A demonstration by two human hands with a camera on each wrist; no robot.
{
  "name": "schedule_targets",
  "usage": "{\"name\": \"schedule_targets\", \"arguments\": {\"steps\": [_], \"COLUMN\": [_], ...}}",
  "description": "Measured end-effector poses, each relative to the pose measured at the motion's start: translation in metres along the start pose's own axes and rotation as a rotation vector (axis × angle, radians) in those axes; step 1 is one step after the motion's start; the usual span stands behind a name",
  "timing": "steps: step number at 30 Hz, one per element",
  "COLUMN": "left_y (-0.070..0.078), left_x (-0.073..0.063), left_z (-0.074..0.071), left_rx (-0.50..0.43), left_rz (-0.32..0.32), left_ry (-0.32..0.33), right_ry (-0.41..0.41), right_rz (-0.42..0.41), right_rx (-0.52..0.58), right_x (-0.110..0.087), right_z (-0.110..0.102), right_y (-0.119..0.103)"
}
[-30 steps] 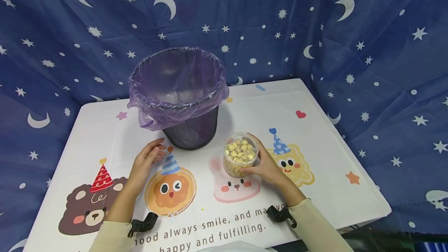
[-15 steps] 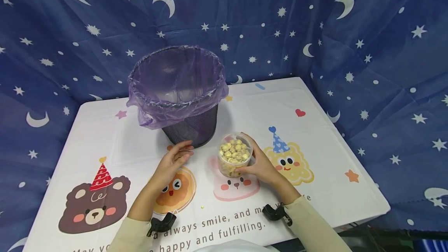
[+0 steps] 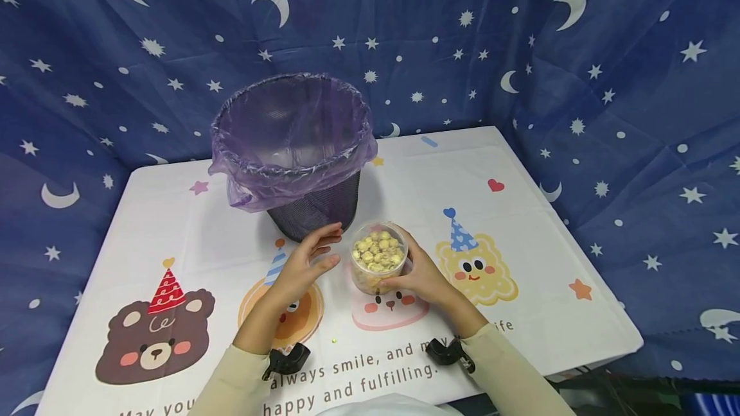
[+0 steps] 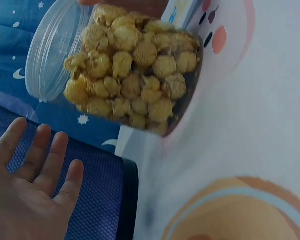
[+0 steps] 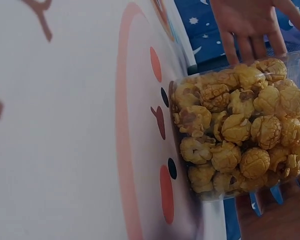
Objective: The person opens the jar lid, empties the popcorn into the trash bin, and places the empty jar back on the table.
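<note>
From where I sit, I see the right hand (image 3: 424,275) curled round a clear plastic jar (image 3: 363,282), thumb along the near side, fingers reaching round the far side. I judge this side grip is chosen because it leaves the mouth uncovered and steadies the jar, so the popcorn (image 3: 378,250) heaped inside doesn't tip out. The jar is upright near the middle of the worktop, well in from every edge of the white tablecloth (image 3: 537,313); whether its base touches the cloth or hangs just above it, I can't tell.

The left hand (image 3: 306,265) holds nothing: its fingers are spread, palm towards the jar, just beside it and apart from it. The hands stand apart, the jar between them, an arrangement that would suit support from both sides.

Behind the left hand, the black mesh wastebasket (image 3: 318,210) stands towards the far edge, nearer the far left corner than the far right. Its purple liner (image 3: 289,192) is folded over the rim, presumably so that it won't slip inside. I also spot a yellow crumb (image 3: 334,341) towards the near edge.
</note>
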State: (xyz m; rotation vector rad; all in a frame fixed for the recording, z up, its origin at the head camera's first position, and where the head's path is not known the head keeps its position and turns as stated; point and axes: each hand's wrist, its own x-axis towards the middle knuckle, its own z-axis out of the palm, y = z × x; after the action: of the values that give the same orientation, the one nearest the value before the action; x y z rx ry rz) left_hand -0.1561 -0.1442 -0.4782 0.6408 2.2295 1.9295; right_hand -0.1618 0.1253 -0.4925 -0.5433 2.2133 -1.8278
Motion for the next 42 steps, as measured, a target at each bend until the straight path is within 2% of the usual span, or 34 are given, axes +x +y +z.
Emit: {"name": "schedule_targets", "arguments": {"steps": [4,11,18,22,30,35,42], "left_y": [0.001,0.002,0.002,0.003,0.003,-0.001,-0.005], "left_x": [0.007,0.016,0.023,0.026,0.029,0.03,0.03], "left_z": [0.005,0.011,0.016,0.018,0.023,0.026,0.031], "left_rx": [0.009,0.064,0.099,0.127,0.173,0.144,0.138], "left_rz": [0.015,0.016,0.01,-0.022,-0.099,-0.099,-0.075], "left_ry": [-0.014,-0.043,-0.086,-0.119,-0.15,-0.131,-0.074], "right_ry": [-0.005,-0.022,-0.043,-0.053,-0.084,-0.075,-0.017], "right_rz": [-0.012,0.0,-0.003,0.019,0.013,0.012,-0.004], "right_rx": [0.021,0.027,0.023,0.004,0.037,0.013,-0.059], "right_x": [0.001,0.006,0.008,0.008,0.01,0.012,0.011], "right_z": [0.003,0.002,0.0,0.0,0.002,0.005,0.008], "right_y": [-0.003,0.015,0.019,0.019,0.023,0.025,0.025]}}
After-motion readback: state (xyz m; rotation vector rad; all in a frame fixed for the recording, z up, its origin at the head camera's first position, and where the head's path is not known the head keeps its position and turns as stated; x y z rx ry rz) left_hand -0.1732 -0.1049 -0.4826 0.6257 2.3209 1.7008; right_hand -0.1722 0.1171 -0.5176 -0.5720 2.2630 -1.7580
